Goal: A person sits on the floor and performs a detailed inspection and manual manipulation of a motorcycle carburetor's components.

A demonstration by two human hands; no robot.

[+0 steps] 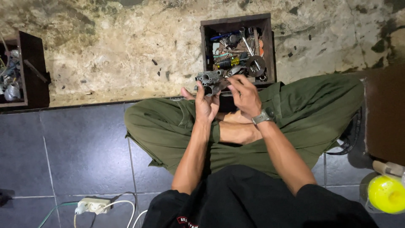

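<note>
I sit cross-legged in green trousers on a dark tiled floor. My left hand (205, 105) holds a grey metal part (209, 80) with several round openings, raised over my knees. My right hand (244, 95), with a metal watch on its wrist, has its fingertips on the right end of the same part. Just beyond the part stands an open dark wooden box (205, 42) full of tools and metal pieces.
A second dark box (31, 71) with metal parts stands at the far left on rough concrete. A white power strip (93, 205) with cables lies at bottom left. A yellow round object (386, 193) sits at bottom right beside a brown surface (386, 114).
</note>
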